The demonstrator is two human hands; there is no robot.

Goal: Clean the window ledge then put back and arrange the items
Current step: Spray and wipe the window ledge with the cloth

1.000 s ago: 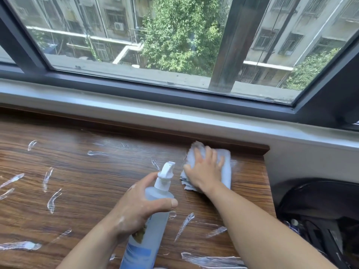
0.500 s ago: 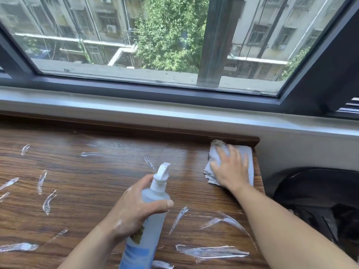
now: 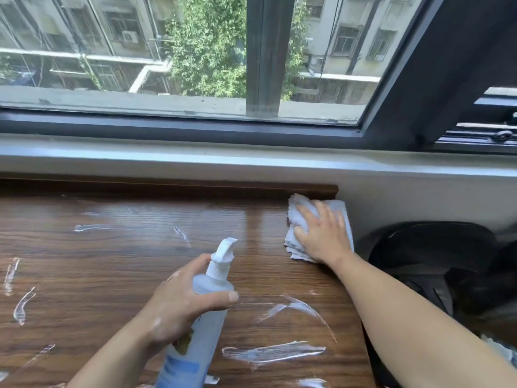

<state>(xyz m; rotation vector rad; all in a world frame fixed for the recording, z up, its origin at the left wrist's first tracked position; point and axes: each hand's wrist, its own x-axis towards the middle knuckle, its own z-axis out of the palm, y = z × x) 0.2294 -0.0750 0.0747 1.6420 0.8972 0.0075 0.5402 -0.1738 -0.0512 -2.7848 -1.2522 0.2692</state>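
The brown wooden ledge (image 3: 112,275) runs below the window and carries several white streaks of cleaner foam (image 3: 272,354). My left hand (image 3: 179,306) grips a white spray bottle (image 3: 207,312) upright near the middle, thumb wrapped across its neck, nozzle pointing away. My right hand (image 3: 321,233) presses flat, fingers spread, on a crumpled white cloth (image 3: 293,245) at the ledge's far right corner, close to the raised back edge.
A grey sill (image 3: 195,161) and the dark window frame (image 3: 181,127) run behind the ledge. To the right, past the ledge's end, stands a black chair or bin (image 3: 436,253). The wall (image 3: 405,200) meets the ledge's right end.
My right hand has slid the cloth rightwards and towards the back, from mid-ledge to the far right corner. The left hand with the bottle has stayed in place.
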